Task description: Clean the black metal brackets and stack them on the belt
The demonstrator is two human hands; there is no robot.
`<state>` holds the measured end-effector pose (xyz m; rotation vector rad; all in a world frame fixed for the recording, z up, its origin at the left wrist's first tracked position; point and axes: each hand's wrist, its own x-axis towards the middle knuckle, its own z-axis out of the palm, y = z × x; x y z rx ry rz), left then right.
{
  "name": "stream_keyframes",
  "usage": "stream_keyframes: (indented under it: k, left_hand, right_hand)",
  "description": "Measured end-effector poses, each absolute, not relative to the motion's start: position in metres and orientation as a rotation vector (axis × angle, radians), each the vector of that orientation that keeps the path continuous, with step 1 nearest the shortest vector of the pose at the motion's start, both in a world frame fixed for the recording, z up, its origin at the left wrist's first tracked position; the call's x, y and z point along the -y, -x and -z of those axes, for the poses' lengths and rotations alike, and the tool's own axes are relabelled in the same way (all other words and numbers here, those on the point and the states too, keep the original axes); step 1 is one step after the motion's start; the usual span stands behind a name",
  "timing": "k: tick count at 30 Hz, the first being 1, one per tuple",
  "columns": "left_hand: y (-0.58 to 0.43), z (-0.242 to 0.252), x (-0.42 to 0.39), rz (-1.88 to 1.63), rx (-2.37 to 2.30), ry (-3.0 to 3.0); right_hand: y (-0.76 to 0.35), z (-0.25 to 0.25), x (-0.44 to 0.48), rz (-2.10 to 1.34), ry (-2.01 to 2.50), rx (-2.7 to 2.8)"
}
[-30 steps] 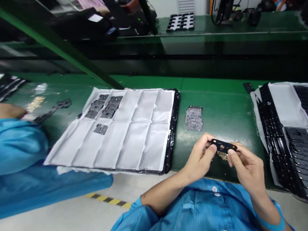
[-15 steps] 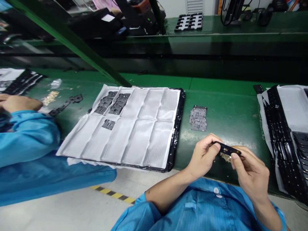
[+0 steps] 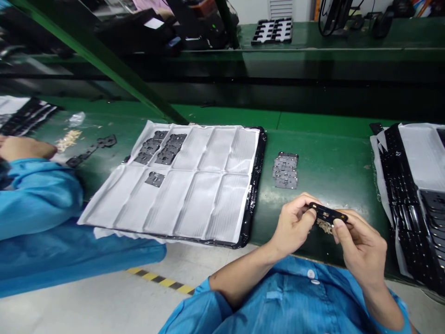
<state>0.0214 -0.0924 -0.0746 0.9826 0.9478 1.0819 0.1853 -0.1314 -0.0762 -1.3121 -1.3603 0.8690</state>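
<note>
A small black part (image 3: 327, 214) with light spots is held level between both hands. My left hand (image 3: 295, 222) pinches its left end between thumb and fingers. At the other end, my right hand (image 3: 363, 243) grips it, thumb on the near side. Just below the part, a pile of small beige pieces (image 3: 324, 226) lies on the green table (image 3: 333, 176), partly hidden by the hands. Beyond my left hand sits a group of overlapping dark grey plates (image 3: 285, 170).
Left of centre, a tray under a white sheet (image 3: 208, 199) holds several dark plates. Black trays (image 3: 406, 199) stand at the right. At far left are a co-worker's hand (image 3: 28, 148), beige pieces (image 3: 69, 139) and a dark strip (image 3: 92, 150). A green beam (image 3: 104, 67) slants overhead.
The black part has tilted slightly, showing more of its face. Both hands keep their hold on it. The view has shifted a little.
</note>
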Motion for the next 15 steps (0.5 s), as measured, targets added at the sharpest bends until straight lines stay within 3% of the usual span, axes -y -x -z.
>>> stream_keyframes:
  k: [15]
  left_hand:
    - [-0.0192, 0.079, 0.09, -1.098, -1.025, -1.121]
  right_hand:
    - [-0.1867, 0.0824, 0.1326, -0.856, 1.335, 1.41]
